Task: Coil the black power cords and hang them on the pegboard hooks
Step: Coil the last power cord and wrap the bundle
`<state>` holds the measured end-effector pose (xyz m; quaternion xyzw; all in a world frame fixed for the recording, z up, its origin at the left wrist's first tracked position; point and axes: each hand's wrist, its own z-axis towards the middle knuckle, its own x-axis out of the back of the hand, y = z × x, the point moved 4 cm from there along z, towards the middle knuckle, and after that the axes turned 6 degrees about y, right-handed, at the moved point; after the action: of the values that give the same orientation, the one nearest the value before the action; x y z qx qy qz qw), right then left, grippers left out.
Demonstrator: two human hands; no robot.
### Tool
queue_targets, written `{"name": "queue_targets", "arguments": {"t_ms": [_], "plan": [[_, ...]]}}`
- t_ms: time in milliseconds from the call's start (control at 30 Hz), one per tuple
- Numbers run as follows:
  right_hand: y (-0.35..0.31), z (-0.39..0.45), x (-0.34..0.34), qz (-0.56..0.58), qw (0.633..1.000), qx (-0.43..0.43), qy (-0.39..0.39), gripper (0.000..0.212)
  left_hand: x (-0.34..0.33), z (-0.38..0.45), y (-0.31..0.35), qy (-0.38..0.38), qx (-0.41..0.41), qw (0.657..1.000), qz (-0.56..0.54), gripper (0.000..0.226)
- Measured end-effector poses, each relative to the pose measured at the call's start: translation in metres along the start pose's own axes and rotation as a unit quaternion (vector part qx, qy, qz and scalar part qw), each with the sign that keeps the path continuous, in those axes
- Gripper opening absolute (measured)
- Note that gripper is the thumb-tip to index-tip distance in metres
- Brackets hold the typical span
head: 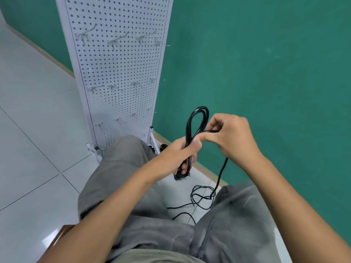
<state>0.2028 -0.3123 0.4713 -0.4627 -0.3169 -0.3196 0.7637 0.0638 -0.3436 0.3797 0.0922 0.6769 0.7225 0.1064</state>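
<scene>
Mid-coiling: left hand (187, 149) gripping looped black power cord (197, 120), right hand (228, 135) pinching it; next, gather slack at lower centre.

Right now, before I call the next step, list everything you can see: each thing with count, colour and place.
pegboard: one, white, standing upright against the green wall, ahead and to the left
hooks: about a dozen, silver metal, in three rows on the pegboard, all bare
power cord: one in hand, black, partly coiled into loops, its loose tail trailing on the floor between the knees
wall: green, behind and to the right
floor: pale tiles, left and below
trousers: grey, on both knees
left hand: grips the gathered loops
right hand: pinches the cord strand beside the loops
</scene>
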Motion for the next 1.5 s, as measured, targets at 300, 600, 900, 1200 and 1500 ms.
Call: {"name": "queue_targets", "arguments": {"t_ms": [300, 600, 900, 1200, 1500], "plan": [[0.066, 0.031, 0.015, 0.044, 0.999, -0.006, -0.020, 0.014, -0.021, 0.063, 0.001, -0.093, 0.072, 0.992, -0.047, 0.019], [0.154, 0.021, 0.001, 0.178, 0.967, -0.180, 0.026, 0.023, -0.046, 0.125, -0.046, -0.097, 0.174, 0.974, -0.105, 0.028], [0.175, 0.038, -0.041, 0.199, 0.962, -0.185, 0.022, 0.016, -0.060, 0.136, -0.105, -0.182, 0.228, 0.955, -0.048, 0.031], [0.174, 0.062, -0.089, 0.414, 0.857, -0.302, 0.051, 0.023, -0.040, 0.172, -0.117, -0.102, 0.124, 0.983, 0.094, 0.029], [0.200, 0.069, -0.111, 0.581, 0.731, -0.355, 0.049, 0.013, -0.041, 0.188, -0.137, -0.111, 0.065, 0.985, 0.114, 0.035]]}}
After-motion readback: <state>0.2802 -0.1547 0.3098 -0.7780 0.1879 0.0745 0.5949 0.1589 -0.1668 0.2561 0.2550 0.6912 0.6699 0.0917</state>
